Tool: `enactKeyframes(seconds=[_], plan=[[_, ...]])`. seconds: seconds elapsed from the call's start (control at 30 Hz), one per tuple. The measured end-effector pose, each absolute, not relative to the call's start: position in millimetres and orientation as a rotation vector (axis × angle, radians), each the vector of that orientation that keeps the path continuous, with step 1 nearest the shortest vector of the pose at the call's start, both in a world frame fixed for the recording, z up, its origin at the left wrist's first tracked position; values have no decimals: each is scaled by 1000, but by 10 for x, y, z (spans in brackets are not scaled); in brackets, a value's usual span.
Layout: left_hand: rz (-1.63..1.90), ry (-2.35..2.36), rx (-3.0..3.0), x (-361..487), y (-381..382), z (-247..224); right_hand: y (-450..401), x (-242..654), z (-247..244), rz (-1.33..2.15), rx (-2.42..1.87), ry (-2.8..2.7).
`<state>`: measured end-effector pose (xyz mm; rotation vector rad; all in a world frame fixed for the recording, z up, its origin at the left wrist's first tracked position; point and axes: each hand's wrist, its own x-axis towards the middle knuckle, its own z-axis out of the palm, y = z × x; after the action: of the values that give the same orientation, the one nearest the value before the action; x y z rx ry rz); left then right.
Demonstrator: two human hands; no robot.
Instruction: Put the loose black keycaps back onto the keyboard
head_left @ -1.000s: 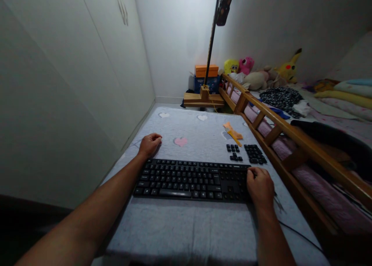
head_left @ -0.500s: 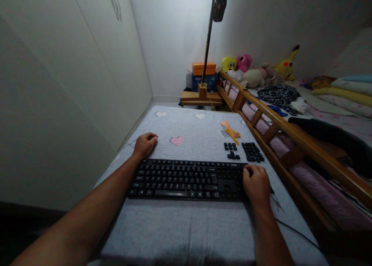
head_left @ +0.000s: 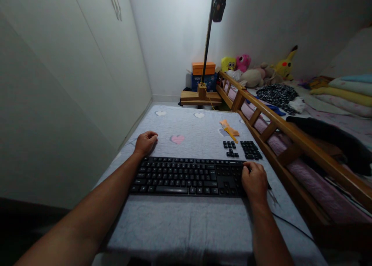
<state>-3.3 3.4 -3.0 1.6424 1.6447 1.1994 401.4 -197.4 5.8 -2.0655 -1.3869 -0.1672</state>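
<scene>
A black keyboard (head_left: 177, 177) lies flat across the cloth-covered table, its main keys in place and its right-hand sections without caps. My left hand (head_left: 146, 143) rests on the cloth just behind the keyboard's left corner, fingers curled in and nothing visible in them. Over the keyboard's right end, my right hand (head_left: 255, 179) is closed, thumb at the edge; what its fingers grip is hidden. Thin wire-like prongs (head_left: 273, 197) and a dark piece show beside that hand. Removed keycaps (head_left: 250, 150) sit grouped behind the keyboard's right side, near a smaller keycap group (head_left: 229, 145).
A yellow-handled brush (head_left: 231, 135) lies on an orange cloth (head_left: 232, 129) at the table's back right. A black cable (head_left: 293, 226) runs along the right. The wooden bed rail (head_left: 279, 128) borders that side; a white cabinet (head_left: 87, 84) stands left.
The view has shifted slightly, so the table's things appear a little higher. Both hands keep their places at the keyboard, and the keycap groups stay as they were.
</scene>
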Motion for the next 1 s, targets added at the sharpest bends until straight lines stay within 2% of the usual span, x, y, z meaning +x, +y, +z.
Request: enactKeyframes(seconds=[0.73, 1.0], plan=[[1207, 1653, 1626, -18, 26, 2, -1989, 4017, 28, -262, -2035, -1383], [1216, 1631, 1636, -45, 50, -46, -1761, 4245, 378, -61, -2056, -1591]])
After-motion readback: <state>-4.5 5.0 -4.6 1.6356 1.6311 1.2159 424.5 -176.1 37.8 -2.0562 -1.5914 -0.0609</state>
